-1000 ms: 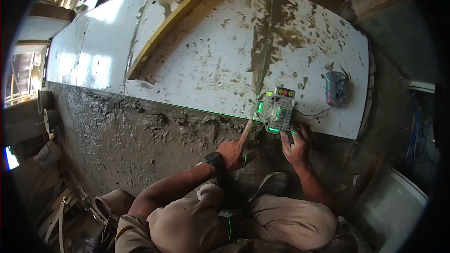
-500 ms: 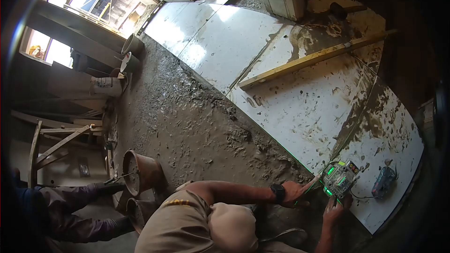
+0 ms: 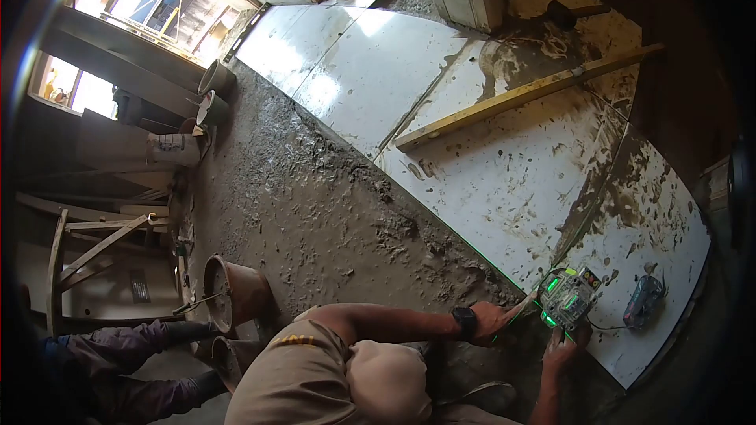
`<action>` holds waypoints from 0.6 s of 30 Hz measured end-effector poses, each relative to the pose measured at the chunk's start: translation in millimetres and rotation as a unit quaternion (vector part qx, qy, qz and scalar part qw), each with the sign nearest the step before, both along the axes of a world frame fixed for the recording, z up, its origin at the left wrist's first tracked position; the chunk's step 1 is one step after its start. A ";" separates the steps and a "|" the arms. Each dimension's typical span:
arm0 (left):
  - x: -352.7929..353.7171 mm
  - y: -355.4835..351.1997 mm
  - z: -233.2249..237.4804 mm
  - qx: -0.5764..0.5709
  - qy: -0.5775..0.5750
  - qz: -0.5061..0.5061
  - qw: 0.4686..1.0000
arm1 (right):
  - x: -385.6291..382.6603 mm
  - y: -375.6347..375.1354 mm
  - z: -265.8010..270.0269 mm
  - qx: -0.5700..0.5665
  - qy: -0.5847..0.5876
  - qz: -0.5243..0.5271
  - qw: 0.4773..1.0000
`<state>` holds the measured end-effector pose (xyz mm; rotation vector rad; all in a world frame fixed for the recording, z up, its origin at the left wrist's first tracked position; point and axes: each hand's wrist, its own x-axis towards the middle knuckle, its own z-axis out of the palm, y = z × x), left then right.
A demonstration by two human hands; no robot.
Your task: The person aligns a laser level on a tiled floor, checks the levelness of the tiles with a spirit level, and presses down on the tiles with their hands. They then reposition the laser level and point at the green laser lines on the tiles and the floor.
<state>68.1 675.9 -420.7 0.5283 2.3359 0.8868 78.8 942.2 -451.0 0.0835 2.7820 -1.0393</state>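
A laser level [image 3: 567,297] with bright green lights stands at the lower corner of the muddy white floor tiles [image 3: 496,197]. My left hand [image 3: 492,321], with a black watch at the wrist, is at its left side. The index finger stretches along the tile edge to the device; the other fingers are partly in shadow. My right hand [image 3: 561,349] grips the lower side of the laser level. A cable runs from it to a blue-grey battery pack [image 3: 644,301] on the tile. A green laser line follows the tile edge.
Wet mortar [image 3: 315,212] covers the floor left of the tiles. A long wooden batten [image 3: 528,98] lies across them, with a dark mallet [image 3: 561,15] beyond. Buckets [image 3: 246,291] stand at left, beside a co-worker's legs [image 3: 134,354]. A wooden frame [image 3: 98,248] stands behind.
The view has shifted slightly. The co-worker's legs have moved a little lower in the view. My hands stay at the laser level, with hardly any visible movement.
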 end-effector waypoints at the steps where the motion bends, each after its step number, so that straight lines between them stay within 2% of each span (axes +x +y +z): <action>1: -0.5 -0.7 -2.4 -0.006 0.001 -0.017 1.000 | -1.4 -0.9 0.5 -0.014 0.009 -0.001 1.000; 12: 8.0 -1.0 -25.5 -0.006 0.065 -0.039 0.997 | -7.9 -14.3 18.3 -0.008 0.030 -0.029 0.999; 14: 6.2 -1.5 -19.4 -0.027 0.056 -0.058 0.996 | -10.2 -16.8 23.0 0.050 0.101 0.004 0.994; 18: 1.5 -2.0 -8.5 -0.020 0.057 -0.050 0.997 | -14.5 -21.2 25.2 0.035 0.133 -0.006 0.990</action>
